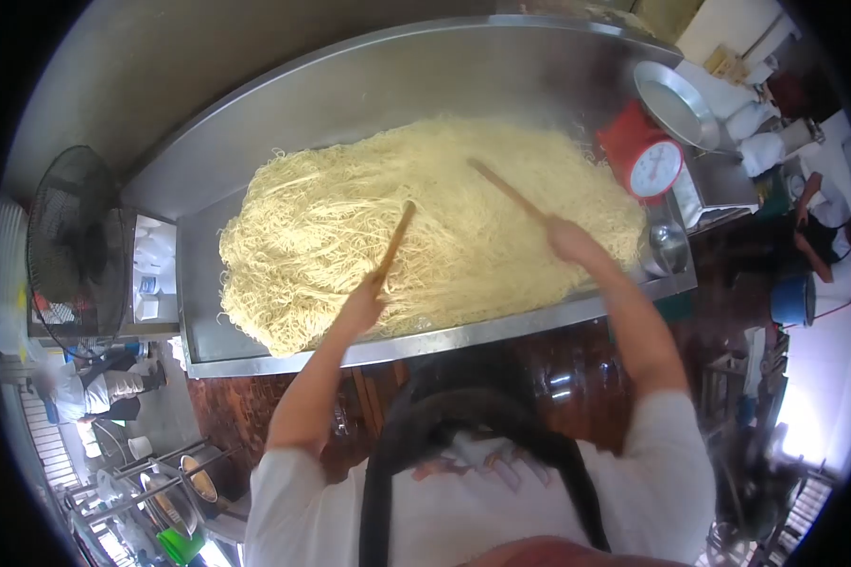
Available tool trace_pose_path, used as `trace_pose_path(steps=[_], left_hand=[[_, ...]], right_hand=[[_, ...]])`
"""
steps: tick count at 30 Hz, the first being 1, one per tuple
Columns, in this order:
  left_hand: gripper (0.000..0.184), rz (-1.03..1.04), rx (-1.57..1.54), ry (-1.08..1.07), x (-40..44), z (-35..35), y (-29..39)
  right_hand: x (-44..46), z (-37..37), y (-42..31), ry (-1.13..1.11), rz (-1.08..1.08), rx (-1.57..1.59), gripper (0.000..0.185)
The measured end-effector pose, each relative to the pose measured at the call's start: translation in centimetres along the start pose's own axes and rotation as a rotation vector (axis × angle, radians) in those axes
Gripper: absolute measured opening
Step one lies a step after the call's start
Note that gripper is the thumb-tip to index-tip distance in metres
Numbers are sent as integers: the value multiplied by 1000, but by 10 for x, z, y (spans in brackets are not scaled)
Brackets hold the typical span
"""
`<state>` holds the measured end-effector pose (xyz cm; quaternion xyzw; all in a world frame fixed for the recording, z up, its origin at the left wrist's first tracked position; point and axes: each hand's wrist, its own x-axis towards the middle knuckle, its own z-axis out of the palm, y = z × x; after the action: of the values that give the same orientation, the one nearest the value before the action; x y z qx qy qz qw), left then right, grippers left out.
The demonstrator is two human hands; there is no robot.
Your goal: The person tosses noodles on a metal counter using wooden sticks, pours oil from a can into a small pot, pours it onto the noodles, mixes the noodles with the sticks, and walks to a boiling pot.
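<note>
A broad heap of pale yellow noodles (312, 227) lies spread across a large metal tray table (206, 274). My left hand (359, 307) is closed around a wooden stick (398, 238), whose tip points away from me over the middle of the noodles. In my right hand (569, 240) is a second wooden stick (506, 187), slanting up and to the left over the far part of the heap. Haze softens the noodles on the right side. Whether the stick tips touch the noodles I cannot tell.
A red dial scale (641, 156) stands at the table's right end, with a metal pan (676, 104) above it. A metal bowl (667, 248) sits at the right corner. A fan (78, 246) stands left. Other people (90, 386) are at both sides.
</note>
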<state>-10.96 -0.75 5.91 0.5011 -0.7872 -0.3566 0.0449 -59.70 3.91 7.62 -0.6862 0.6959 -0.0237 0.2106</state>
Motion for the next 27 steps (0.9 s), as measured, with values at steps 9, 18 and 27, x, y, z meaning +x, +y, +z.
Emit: trace_pose_path(steps=[9,18,27], left_hand=[[59,-149,-600,-69,-13,-2,16],[64,-94,-944,-36,-37,-79,78],[63,-546,-519,-298,-236,-163,1]], right_hand=[[-8,92,-105,122,59,489,29],[-21,-61,-236,155,75,604,30],[-231,-127,-93,-215,258,257,30]])
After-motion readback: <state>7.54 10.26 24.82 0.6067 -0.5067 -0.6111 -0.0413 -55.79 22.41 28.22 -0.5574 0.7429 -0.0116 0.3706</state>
